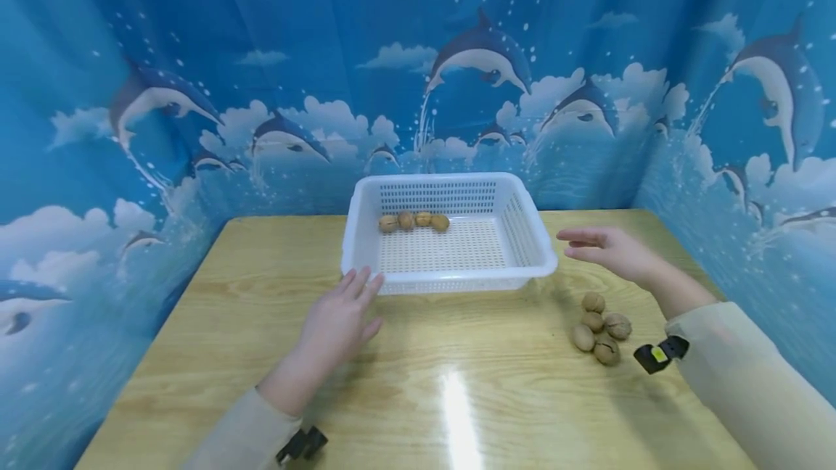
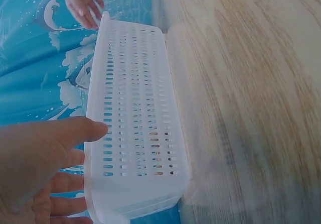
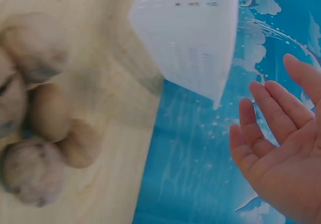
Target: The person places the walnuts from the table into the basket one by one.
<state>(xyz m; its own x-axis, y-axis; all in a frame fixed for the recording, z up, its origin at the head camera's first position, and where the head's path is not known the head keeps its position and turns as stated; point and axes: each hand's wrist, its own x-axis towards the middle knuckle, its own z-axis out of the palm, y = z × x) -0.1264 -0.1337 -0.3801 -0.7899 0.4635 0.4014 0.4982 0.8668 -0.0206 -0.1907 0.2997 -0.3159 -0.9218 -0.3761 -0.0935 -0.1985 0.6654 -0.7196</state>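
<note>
A white perforated plastic basket (image 1: 457,278) stands toward the back of the table. Inside it, several walnuts (image 1: 423,219) sit in a row at the back left. My left hand (image 1: 339,318) is at the basket's front left corner, fingers extended, the fingertips right at the rim. In the left wrist view the thumb (image 2: 93,129) overlaps the basket's side. Off the basket's right end, my right hand (image 1: 610,249) hovers with nothing in it, its fingers spread in the right wrist view. Below that hand, several more walnuts (image 1: 593,322) lie in a cluster on the table.
The wood-grain table (image 1: 261,296) is bounded at the back and sides by a blue dolphin-print curtain (image 1: 392,93). Black cameras are strapped to both wrists, the right one (image 1: 660,354) near the loose walnuts. Light glares off the table's front middle.
</note>
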